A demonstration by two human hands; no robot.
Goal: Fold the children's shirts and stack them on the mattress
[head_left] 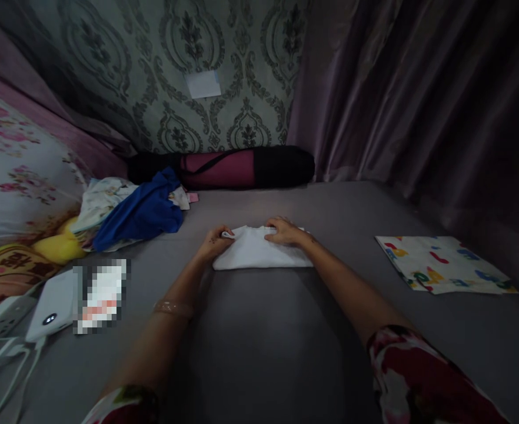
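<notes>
2 flowery sleeves [422, 377] are being worn nearest the camera, and past them 1 white cloth [263, 254] is being held mid-sheet [263, 341], its far left corner being pinched by the left hand [215, 240] and its far edge being touched by the right hand [288, 231], whose grip is not being shown clearly. The white cloth is being stretched longest from left to right, its smooth long edge being turned toward the person. It seems to be only partly folded, while 1 patterned cloth [445, 262] is being kept folded flat at the right and 1 blue cloth [142, 215] is being left loose at the left.
</notes>
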